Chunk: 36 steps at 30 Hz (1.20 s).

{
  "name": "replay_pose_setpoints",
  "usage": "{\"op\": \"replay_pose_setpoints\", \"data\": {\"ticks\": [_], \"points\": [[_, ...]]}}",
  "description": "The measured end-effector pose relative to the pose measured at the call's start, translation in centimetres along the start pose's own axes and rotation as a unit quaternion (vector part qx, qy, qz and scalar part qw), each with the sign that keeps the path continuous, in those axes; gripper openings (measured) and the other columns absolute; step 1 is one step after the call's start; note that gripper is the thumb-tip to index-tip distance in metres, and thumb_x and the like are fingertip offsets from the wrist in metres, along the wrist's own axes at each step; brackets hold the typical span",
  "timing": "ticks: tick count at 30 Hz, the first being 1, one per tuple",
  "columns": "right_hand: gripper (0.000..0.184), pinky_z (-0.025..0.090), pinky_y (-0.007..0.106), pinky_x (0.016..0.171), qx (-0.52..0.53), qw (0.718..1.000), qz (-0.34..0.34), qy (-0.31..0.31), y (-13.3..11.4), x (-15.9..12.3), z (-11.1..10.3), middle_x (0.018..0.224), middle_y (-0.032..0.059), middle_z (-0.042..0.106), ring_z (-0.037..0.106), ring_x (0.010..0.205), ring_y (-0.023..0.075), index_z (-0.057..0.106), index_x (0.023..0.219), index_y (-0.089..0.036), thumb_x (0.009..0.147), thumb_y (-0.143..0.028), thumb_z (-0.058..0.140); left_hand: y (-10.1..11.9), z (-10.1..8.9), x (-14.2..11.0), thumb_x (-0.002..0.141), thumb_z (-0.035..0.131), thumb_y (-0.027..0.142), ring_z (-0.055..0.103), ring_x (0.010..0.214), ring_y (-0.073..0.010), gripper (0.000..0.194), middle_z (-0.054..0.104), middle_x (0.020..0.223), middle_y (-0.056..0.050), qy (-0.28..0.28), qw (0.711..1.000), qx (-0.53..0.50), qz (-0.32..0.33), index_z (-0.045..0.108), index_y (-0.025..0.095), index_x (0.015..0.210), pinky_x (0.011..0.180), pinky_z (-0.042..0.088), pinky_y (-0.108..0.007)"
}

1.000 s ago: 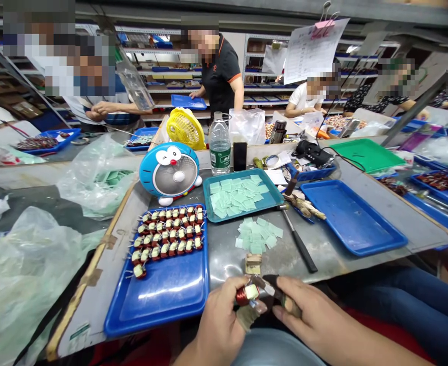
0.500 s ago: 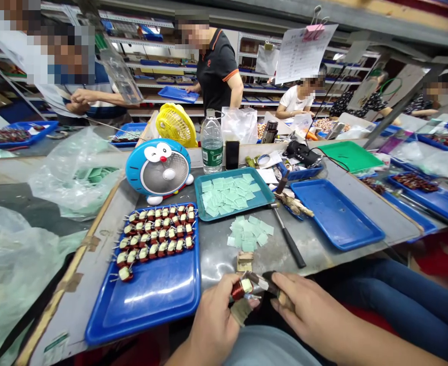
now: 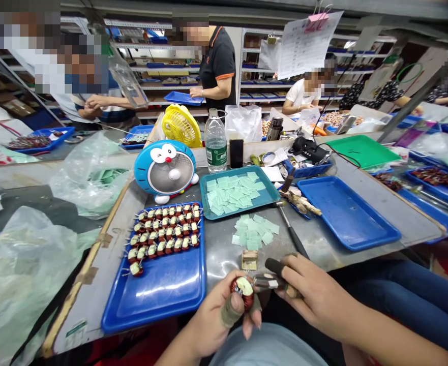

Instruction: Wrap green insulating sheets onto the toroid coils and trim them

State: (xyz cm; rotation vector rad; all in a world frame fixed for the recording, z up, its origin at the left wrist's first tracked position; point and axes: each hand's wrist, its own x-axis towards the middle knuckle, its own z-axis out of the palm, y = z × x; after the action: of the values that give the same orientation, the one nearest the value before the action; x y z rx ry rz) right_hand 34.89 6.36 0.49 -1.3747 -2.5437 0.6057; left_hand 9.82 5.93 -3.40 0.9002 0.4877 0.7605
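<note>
Between the fingers and thumb of my left hand [image 3: 221,307] is a wire-wound coil [image 3: 245,290], reddish copper with a cream-coloured face and thin wire leads. A wrap covers the left thumb. My right hand [image 3: 309,287] is closed around the handles of a pair of pliers [image 3: 267,281], whose metal jaws point left and meet the coil's edge; whether they grip a lead I cannot make out. Just beyond my hands stands a small wooden block [image 3: 249,260]. Rows of similar coils [image 3: 165,234] fill the far half of the blue tray [image 3: 153,300] on the left.
Loose pale-green sheets [image 3: 255,231] lie before a teal tray [image 3: 271,195] of more sheets. A hammer [image 3: 294,236] and another blue tray [image 3: 355,218] are to the right. A blue fan [image 3: 166,170] and a water bottle [image 3: 216,142] stand behind. Several people work beyond the bench.
The coil has turned so its cream face is towards me. The pliers have shifted slightly and lie more level. The whole view has swung a little to the left.
</note>
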Motion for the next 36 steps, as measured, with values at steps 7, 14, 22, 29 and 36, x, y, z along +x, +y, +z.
{"op": "replay_pose_setpoints", "data": {"ticks": [7, 14, 22, 29, 36], "points": [[0.01, 0.042, 0.037, 0.076, 0.006, 1.0, 0.008, -0.011, 0.0, -0.4, 0.0, 0.096, 0.0048, 0.052, 0.049, 0.088, 0.0219, 0.046, 0.09, -0.021, 0.099, -0.019, 0.051, 0.9, 1.0, 0.2, 0.09, 0.061, 0.063, 0.057, 0.067, -0.0105, 0.052, 0.066, 0.088, -0.007, 0.051, 0.992, 0.114, 0.016, 0.055, 0.016, 0.111, 0.062, 0.047, -0.021], [0.011, 0.04, 0.034, 0.071, -0.004, 1.0, 0.023, 0.004, -0.4, -0.6, 0.8, 0.09, 0.0032, 0.054, 0.051, 0.083, 0.021, 0.046, 0.091, -0.022, 0.096, -0.016, 0.053, 1.9, 1.3, 0.1, 0.096, 0.062, 0.044, 0.066, 0.083, -0.0186, 0.031, 0.071, 0.097, -0.008, 0.082, 0.936, 0.329, 0.096, 0.059, 0.018, 0.114, 0.076, 0.05, -0.028], [0.006, 0.042, 0.035, 0.074, -0.008, 1.0, 0.015, 0.023, -0.1, -1.0, 0.8, 0.095, 0.0058, 0.055, 0.053, 0.087, 0.0215, 0.05, 0.093, -0.021, 0.099, -0.019, 0.05, 1.2, 1.0, -0.2, 0.094, 0.06, 0.057, 0.063, 0.077, -0.0165, 0.046, 0.068, 0.095, -0.011, 0.053, 0.978, 0.194, 0.046, 0.057, 0.016, 0.114, 0.07, 0.051, -0.027], [0.01, 0.044, 0.038, 0.074, -0.067, 0.995, -0.063, 0.031, 0.8, 0.0, -0.1, 0.104, 0.0087, 0.058, 0.05, 0.087, 0.0229, 0.05, 0.09, -0.02, 0.09, -0.01, 0.053, 1.8, 1.1, -0.2, 0.087, 0.065, 0.064, 0.055, 0.055, -0.0071, 0.053, 0.07, 0.081, -0.009, -0.002, 1.0, 0.018, -0.016, 0.055, 0.014, 0.102, 0.054, 0.042, -0.017], [0.025, 0.049, 0.04, 0.08, -0.032, 0.997, -0.049, 0.045, 1.4, -0.4, 0.2, 0.116, 0.0124, 0.059, 0.055, 0.097, 0.0251, 0.055, 0.12, -0.02, 0.095, -0.015, 0.053, 0.7, 0.9, -0.3, 0.087, 0.063, 0.065, 0.052, 0.05, -0.0065, 0.055, 0.069, 0.074, -0.007, -0.023, 0.999, -0.034, -0.013, 0.058, 0.013, 0.105, 0.048, 0.037, -0.015]]}}
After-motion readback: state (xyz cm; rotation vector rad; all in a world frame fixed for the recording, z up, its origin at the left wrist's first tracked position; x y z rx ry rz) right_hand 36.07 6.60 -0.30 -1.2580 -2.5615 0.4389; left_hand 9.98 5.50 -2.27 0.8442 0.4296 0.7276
